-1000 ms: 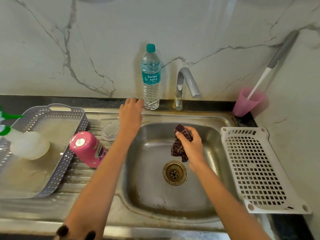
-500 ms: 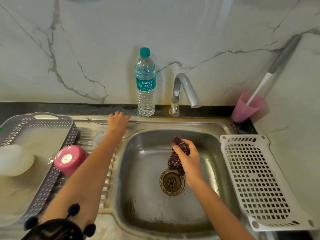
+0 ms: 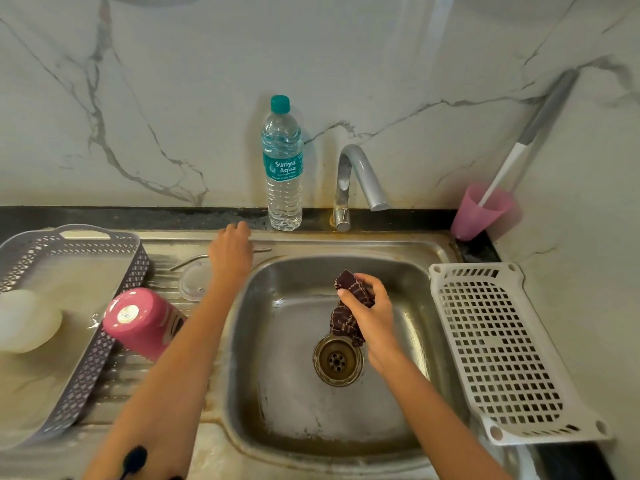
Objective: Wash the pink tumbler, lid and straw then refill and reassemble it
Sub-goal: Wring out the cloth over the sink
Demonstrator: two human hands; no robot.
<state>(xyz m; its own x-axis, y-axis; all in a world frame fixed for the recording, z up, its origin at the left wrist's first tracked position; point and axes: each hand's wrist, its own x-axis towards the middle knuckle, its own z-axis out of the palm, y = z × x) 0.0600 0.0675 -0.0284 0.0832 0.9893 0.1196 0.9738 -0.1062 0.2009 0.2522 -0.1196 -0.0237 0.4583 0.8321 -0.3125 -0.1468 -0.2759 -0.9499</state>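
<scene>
The pink tumbler (image 3: 143, 322) lies tilted on the drainboard, base toward me, leaning on the grey basket (image 3: 104, 355). Its clear lid (image 3: 194, 280) lies flat just behind it. The metal straw (image 3: 188, 261) lies along the sink's back rim. My left hand (image 3: 230, 252) covers the straw's middle with its fingers curled down over it, and both straw ends stick out. My right hand (image 3: 372, 315) grips a dark maroon cloth (image 3: 349, 308) above the basin, just behind the drain (image 3: 337, 358).
A water bottle (image 3: 284, 168) stands at the back rim, next to the tap (image 3: 356, 181). A pink cup (image 3: 479, 211) with a brush sits in the right corner. A white perforated tray (image 3: 502, 344) lies right of the basin. A white bottle (image 3: 24, 320) lies in the basket.
My left hand has moved left from beside the water bottle onto the straw. The right hand keeps the cloth over the basin, almost unmoved.
</scene>
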